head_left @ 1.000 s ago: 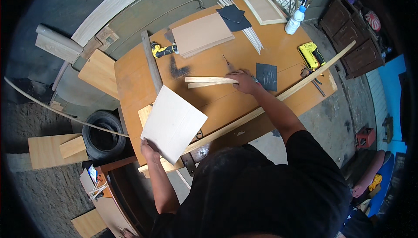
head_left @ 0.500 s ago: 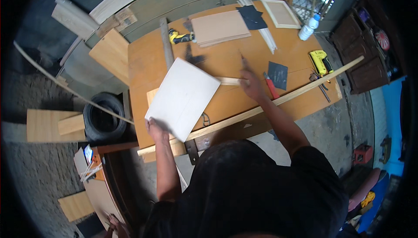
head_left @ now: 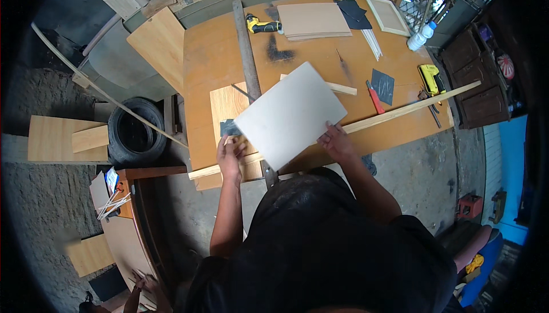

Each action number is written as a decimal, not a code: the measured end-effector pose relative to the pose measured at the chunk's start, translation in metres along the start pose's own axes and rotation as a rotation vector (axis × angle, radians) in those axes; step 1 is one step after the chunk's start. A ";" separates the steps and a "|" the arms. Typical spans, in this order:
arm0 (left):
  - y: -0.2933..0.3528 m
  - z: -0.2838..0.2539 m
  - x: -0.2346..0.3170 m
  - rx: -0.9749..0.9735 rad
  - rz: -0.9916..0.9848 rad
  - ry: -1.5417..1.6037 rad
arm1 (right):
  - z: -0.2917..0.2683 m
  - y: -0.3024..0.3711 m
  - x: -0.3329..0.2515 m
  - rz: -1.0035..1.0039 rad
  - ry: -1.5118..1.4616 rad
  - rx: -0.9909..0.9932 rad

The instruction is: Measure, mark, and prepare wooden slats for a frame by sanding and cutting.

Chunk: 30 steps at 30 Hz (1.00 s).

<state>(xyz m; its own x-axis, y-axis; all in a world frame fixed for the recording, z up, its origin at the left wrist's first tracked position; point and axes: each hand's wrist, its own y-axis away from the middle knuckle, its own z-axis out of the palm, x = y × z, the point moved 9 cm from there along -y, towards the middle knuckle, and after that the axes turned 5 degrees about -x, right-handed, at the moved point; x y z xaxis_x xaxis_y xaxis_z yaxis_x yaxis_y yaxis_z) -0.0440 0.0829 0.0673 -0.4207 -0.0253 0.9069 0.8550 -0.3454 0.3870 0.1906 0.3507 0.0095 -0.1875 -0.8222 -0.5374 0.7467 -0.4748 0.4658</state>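
A thin white rectangular panel (head_left: 293, 119) is held tilted above the near part of the workbench. My right hand (head_left: 337, 143) pinches its lower right edge between thumb and fingers. My left hand (head_left: 230, 157) is by the panel's left edge, fingers apart and loosely bent, with no grip on it that I can see. Under and behind the panel are a light wooden board (head_left: 224, 98), a dark scrap of sandpaper (head_left: 229, 127) and a short wood strip (head_left: 343, 88), each partly hidden. A long wooden batten (head_left: 400, 111) runs along the bench's near side.
A red-handled cutter (head_left: 376, 99), a dark sandpaper sheet (head_left: 383, 86), a thin pointed pencil-like stick (head_left: 339, 55) and a yellow staple gun (head_left: 430, 79) lie on the bench (head_left: 320, 52). Farther back are a drill (head_left: 262, 25), brown sheets (head_left: 314, 20) and a bottle (head_left: 421, 36). Another person's hands (head_left: 147, 284) show lower left.
My right hand has left the pencil-like stick on the bench and come back to grip the panel's right edge. The panel has turned and my left hand has come off it.
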 end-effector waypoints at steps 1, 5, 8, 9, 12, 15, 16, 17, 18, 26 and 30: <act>0.003 -0.011 0.000 0.007 0.028 -0.045 | -0.010 -0.004 -0.002 -0.043 -0.028 -0.037; 0.016 -0.072 -0.020 0.039 0.074 -0.115 | -0.025 -0.024 -0.015 -0.058 -0.257 -0.132; 0.030 -0.105 -0.035 0.075 0.128 -0.128 | -0.021 -0.023 -0.054 -0.176 -0.235 0.269; 0.037 -0.113 -0.039 0.140 0.122 -0.135 | -0.024 -0.033 -0.068 -0.212 -0.247 0.316; 0.052 -0.118 -0.039 0.138 0.126 -0.282 | -0.052 -0.101 -0.112 -0.270 -0.280 0.269; 0.065 -0.118 -0.051 0.256 0.119 -0.282 | -0.048 -0.169 -0.172 -0.321 -0.220 0.242; 0.072 -0.114 -0.050 0.286 0.120 -0.292 | -0.047 -0.193 -0.191 -0.343 -0.192 0.250; 0.078 -0.110 -0.052 0.302 0.097 -0.285 | -0.039 -0.210 -0.203 -0.351 -0.160 0.301; 0.083 -0.105 -0.054 0.329 0.086 -0.288 | -0.027 -0.222 -0.217 -0.359 -0.127 0.351; 0.097 -0.042 -0.045 0.405 0.095 -0.443 | -0.024 -0.279 -0.245 -0.223 0.320 0.568; 0.093 -0.027 -0.037 0.482 0.140 -0.629 | 0.011 -0.254 -0.192 -0.561 1.308 0.077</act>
<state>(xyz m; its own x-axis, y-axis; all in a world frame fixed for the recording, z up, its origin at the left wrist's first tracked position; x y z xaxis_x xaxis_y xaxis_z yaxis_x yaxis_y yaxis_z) 0.0424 0.0260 0.0655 -0.1731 0.5442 0.8209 0.9844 0.0685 0.1622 0.0296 0.6256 0.0020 0.3043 0.3342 -0.8920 0.7276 -0.6860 -0.0088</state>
